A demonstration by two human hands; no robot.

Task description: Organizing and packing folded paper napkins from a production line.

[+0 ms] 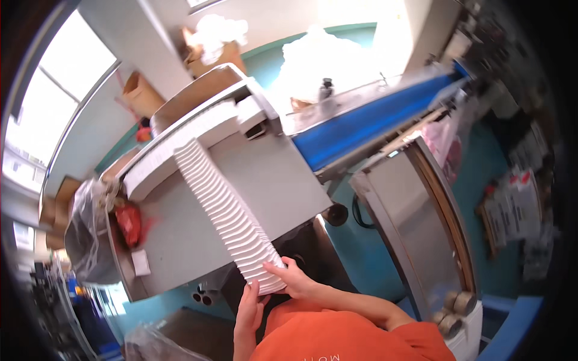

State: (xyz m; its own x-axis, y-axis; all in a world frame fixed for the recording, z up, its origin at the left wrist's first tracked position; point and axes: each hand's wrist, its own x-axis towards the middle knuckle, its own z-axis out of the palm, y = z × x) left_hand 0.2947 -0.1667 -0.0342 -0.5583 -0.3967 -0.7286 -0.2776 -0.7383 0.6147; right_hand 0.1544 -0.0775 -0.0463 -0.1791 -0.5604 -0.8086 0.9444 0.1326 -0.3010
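Note:
A long stack of thin white folded pieces point(226, 213) slants across the grey tabletop point(271, 180), its near end sticking out over the front edge toward my body. My right hand point(291, 278) grips this near end from the right, thumb on top. From the left, my left hand point(250, 301) is closed against the end's lower corner, with some fingers hidden below. Beyond the slanted stack, a second row of similar white pieces point(174, 144) lies along the table's raised back edge. What the pieces are made of cannot be told.
A blue conveyor belt point(373, 129) runs off to the back right. On the table's left lie a red bag point(128, 224) and a small white piece point(141, 263). A metal-framed panel point(415, 222) stands at my right, with tape rolls point(460, 302) near its foot.

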